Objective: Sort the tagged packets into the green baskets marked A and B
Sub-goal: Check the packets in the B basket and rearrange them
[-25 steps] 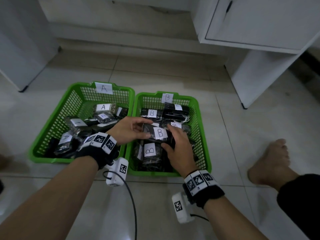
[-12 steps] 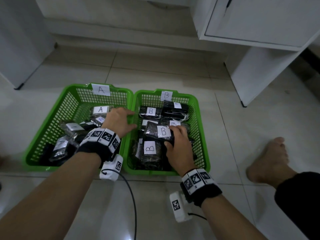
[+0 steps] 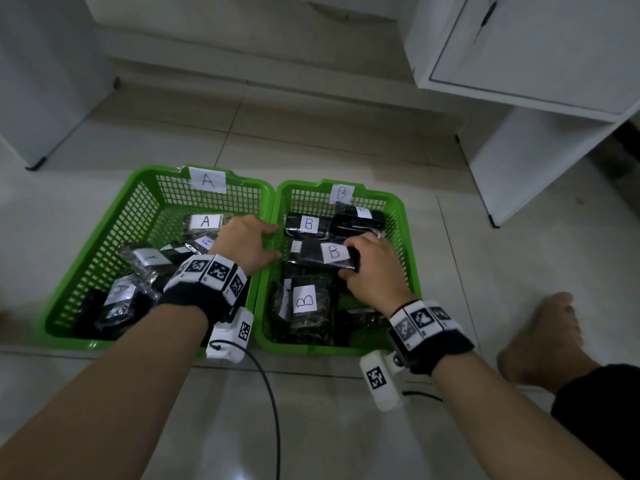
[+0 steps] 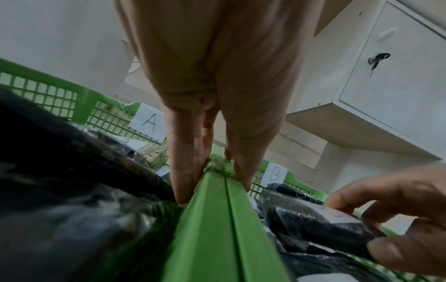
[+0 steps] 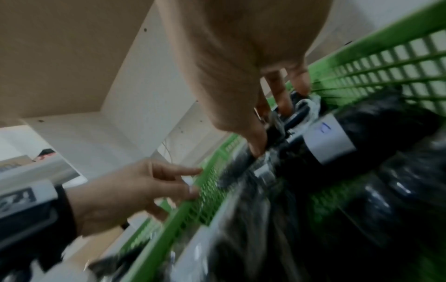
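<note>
Green plastic mesh basket B (image 3: pixel 408 237) holds the black B-tagged packet (image 3: pixel 322 254), gripped by the right hand (image 3: pixel 374 268); the left hand (image 3: pixel 246 244) straddles the adjoining rims (fingers straight)

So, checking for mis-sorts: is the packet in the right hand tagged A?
No, the packet held by the right hand carries a white tag marked B.

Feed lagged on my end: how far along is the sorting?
Nearly done: A-tagged packets lie in basket A, B-tagged packets in basket B. Right hand grips one B packet over basket B; left hand rests on the rims. No loose packets are visible.
</note>
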{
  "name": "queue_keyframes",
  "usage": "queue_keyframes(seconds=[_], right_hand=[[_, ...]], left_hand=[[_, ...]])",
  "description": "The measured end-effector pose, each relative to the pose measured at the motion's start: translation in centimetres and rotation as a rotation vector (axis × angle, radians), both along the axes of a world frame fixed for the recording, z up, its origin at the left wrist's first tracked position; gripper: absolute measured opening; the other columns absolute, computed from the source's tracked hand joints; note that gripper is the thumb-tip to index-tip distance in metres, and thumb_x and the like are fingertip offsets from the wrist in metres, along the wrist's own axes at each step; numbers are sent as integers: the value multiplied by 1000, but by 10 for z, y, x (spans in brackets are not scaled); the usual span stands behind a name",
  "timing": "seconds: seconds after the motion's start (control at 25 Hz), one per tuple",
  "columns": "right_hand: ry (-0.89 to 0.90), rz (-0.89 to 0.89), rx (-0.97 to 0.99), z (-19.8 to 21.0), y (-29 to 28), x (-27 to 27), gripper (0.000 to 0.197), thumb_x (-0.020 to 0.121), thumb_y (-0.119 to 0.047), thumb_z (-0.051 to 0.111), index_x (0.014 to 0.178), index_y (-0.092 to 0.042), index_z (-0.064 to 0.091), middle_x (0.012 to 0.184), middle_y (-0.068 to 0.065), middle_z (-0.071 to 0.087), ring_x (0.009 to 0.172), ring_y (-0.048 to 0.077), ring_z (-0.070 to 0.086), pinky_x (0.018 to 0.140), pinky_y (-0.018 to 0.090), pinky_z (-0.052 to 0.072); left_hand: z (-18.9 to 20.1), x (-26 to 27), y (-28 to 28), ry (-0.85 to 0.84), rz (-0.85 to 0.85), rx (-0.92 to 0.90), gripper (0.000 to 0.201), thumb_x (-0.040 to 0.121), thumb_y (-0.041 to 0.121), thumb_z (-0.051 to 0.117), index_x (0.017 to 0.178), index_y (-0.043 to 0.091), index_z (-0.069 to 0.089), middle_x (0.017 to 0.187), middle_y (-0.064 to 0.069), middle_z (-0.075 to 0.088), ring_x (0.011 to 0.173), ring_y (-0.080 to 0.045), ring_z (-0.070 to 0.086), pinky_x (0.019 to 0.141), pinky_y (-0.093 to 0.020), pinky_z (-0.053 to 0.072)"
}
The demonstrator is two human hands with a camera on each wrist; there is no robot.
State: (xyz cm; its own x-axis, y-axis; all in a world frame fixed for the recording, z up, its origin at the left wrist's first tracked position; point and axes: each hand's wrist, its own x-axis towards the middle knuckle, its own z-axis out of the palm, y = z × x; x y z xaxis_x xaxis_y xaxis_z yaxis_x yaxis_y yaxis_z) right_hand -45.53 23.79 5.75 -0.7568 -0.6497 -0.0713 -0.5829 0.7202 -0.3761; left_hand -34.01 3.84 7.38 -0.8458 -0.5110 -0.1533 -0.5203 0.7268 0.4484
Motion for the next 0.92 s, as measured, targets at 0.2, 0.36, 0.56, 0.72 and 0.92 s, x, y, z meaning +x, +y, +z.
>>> queue_keyframes(seconds=[0.2,0.36,0.56,0.72,0.92], right_hand=[[-110,31,141,17,-4,-12,47,84,-30,79,126,-20,62,118,-4,52,104,15,51,83,25,38],[-27,62,112,17,-27,-28,44,84,-26,78,126,-22,64,124,-2,57,115,19,55,93,32,48],[41,149,246,-7,-62,-33,29,80,-29,80,106,-22,71,114,0,67,107,24,62,82,35,52],[55,135,250,-24,-67,-35,20,74,-20,83,90,-18,71,95,2,70,90,26,67,76,34,56],[3,119,122,-17,-66,-37,14,73,-16,79,85,-18,74,92,0,71,90,22,66,75,30,53]], left_hand=[[0,-8,-2,-65,-6,33,59,83,25,77,138,25,55,131,-6,63,97,-19,64,85,-23,52],[2,-7,-1,-47,13,66,66,74,22,85,134,26,59,132,-4,64,104,-19,65,85,-21,49],[3,-9,-2,-62,57,85,67,67,20,89,129,22,64,129,-4,64,112,-23,62,90,-25,49],[5,-14,-2,-68,85,53,64,63,18,92,122,20,68,128,-3,63,114,-24,60,88,-27,48],[5,-16,-5,-80,87,50,65,60,21,93,120,23,69,124,-1,64,103,-23,63,88,-36,57]])
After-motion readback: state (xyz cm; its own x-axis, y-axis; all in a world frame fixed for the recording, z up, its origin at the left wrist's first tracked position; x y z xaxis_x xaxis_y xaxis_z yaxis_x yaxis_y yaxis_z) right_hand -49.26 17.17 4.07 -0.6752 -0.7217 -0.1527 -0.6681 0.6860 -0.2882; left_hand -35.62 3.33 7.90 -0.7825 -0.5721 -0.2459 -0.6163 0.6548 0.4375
